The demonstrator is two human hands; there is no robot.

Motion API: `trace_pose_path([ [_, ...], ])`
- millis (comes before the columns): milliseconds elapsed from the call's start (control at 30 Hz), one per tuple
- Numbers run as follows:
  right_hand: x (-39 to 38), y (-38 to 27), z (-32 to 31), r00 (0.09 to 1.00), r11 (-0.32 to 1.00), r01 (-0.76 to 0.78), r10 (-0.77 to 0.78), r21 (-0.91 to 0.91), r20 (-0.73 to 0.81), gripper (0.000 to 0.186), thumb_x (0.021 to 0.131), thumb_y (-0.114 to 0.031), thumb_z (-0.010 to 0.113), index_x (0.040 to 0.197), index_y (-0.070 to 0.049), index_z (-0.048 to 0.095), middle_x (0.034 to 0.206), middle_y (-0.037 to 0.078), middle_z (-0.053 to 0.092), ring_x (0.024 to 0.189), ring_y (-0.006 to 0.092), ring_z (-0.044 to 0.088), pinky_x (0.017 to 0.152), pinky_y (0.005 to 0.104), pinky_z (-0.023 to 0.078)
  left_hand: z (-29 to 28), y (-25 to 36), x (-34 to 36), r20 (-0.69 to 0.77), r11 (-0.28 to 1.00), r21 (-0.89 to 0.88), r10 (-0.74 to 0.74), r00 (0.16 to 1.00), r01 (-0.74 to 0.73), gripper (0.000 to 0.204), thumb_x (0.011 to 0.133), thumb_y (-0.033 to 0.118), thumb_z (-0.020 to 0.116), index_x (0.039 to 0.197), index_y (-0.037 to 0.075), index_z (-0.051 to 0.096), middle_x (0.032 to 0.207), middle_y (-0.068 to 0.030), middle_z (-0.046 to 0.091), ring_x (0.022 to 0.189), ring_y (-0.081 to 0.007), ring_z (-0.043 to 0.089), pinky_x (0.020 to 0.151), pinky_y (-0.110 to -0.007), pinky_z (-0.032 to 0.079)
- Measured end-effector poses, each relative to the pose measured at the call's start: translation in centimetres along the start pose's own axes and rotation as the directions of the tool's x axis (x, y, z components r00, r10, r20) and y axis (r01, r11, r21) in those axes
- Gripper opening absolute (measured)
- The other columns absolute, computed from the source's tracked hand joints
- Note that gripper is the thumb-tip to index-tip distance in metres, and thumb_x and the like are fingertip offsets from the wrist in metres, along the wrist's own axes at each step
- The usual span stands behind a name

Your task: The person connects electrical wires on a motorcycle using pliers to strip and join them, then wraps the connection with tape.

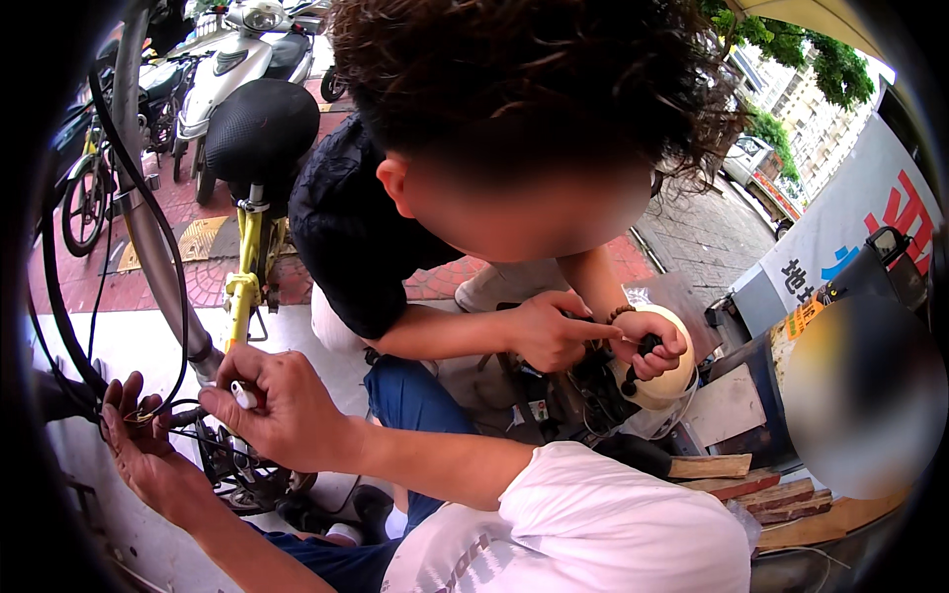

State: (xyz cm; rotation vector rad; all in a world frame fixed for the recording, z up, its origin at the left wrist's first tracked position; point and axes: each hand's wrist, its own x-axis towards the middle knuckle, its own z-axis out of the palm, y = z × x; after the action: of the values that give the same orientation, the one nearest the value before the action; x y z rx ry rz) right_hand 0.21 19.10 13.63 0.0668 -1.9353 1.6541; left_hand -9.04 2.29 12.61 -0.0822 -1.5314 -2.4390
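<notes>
At the far left, my left hand (pixel 148 455) has its fingers bent around thin coloured wires (pixel 148 415) that come out among black cables (pixel 163 237). Just to its right, my right hand (pixel 287 405) is closed on a small white object (pixel 243 395) with a rounded end. Its kind cannot be made out, since the fingers cover most of it. Both hands are beside the metal tube (pixel 158 257) of a bike, and the right one is in front of a yellow frame (pixel 240 287) with a black saddle (pixel 262 128).
Close in front, a person in a black shirt (pixel 346 227) leans over; one hand (pixel 559 331) points at a small black thing (pixel 649 344) in the other. Beyond are a pale round bucket (pixel 667 371), wood strips (pixel 761 489), a signboard (pixel 850 227) and a parked white scooter (pixel 232 64).
</notes>
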Motion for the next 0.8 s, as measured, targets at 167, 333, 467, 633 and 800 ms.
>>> trace_pose_path([
  [167, 0.4, -0.3, -0.4, 0.999, 0.999, -0.012, 0.010, -0.043, -0.039, 0.033, 0.096, -0.033, 0.072, 0.096, -0.002, 0.064, 0.059, 0.004, 0.050, 0.053, 0.0100, 0.040, 0.050, 0.0323, 0.030, -1.2, -0.2, 0.2, 0.048, 0.997, -0.082, 0.013, 0.999, -0.009, 0.041, 0.109, 0.034, 0.050, 0.138, 0.005, 0.058, 0.124, -0.0089, 0.068, 0.093, -0.0113, 0.061, 0.077, -0.025, 0.049],
  [333, 0.4, -0.6, -0.3, 0.999, 0.998, -0.045, 0.045, 0.047, -0.005, 0.027, 0.097, -0.028, 0.071, 0.100, -0.001, 0.065, 0.063, 0.003, 0.051, 0.055, 0.0082, 0.037, 0.051, 0.0305, 0.029, -0.9, 0.0, -0.1, 0.061, 0.995, -0.100, 0.025, 0.998, -0.019, 0.041, 0.109, 0.033, 0.050, 0.135, 0.001, 0.058, 0.119, -0.0123, 0.069, 0.081, -0.0100, 0.063, 0.060, -0.019, 0.048],
  [467, 0.4, 0.0, 0.1, 0.999, 0.999, -0.003, 0.002, 0.043, 0.038, 0.023, 0.098, -0.024, 0.070, 0.098, -0.001, 0.065, 0.066, 0.003, 0.053, 0.056, 0.0072, 0.037, 0.051, 0.0294, 0.029, -0.7, 0.1, -0.4, 0.074, 0.997, -0.072, 0.027, 0.997, -0.022, 0.042, 0.109, 0.033, 0.050, 0.134, 0.000, 0.058, 0.115, -0.0121, 0.070, 0.074, -0.0058, 0.060, 0.048, -0.016, 0.040],
  [633, 0.3, 0.4, 0.9, 0.999, 0.997, 0.042, -0.043, 0.067, 0.018, 0.022, 0.098, -0.020, 0.070, 0.096, 0.000, 0.063, 0.067, 0.002, 0.053, 0.056, 0.0070, 0.036, 0.051, 0.0292, 0.029, -1.1, 0.0, -0.3, 0.078, 0.997, -0.078, 0.027, 0.997, -0.021, 0.042, 0.109, 0.034, 0.051, 0.132, 0.000, 0.060, 0.111, -0.0115, 0.070, 0.065, -0.0018, 0.053, 0.042, -0.016, 0.033],
  [800, 0.3, 0.2, 1.2, 0.998, 0.995, 0.024, -0.028, 0.095, 0.049, 0.019, 0.097, -0.016, 0.070, 0.094, 0.001, 0.063, 0.066, 0.001, 0.050, 0.055, 0.0067, 0.036, 0.050, 0.0289, 0.028, -0.5, 0.1, -0.6, 0.046, 0.995, -0.098, 0.025, 0.999, -0.020, 0.042, 0.109, 0.034, 0.051, 0.131, -0.001, 0.060, 0.109, -0.0111, 0.070, 0.062, -0.0014, 0.051, 0.041, -0.016, 0.031],
])
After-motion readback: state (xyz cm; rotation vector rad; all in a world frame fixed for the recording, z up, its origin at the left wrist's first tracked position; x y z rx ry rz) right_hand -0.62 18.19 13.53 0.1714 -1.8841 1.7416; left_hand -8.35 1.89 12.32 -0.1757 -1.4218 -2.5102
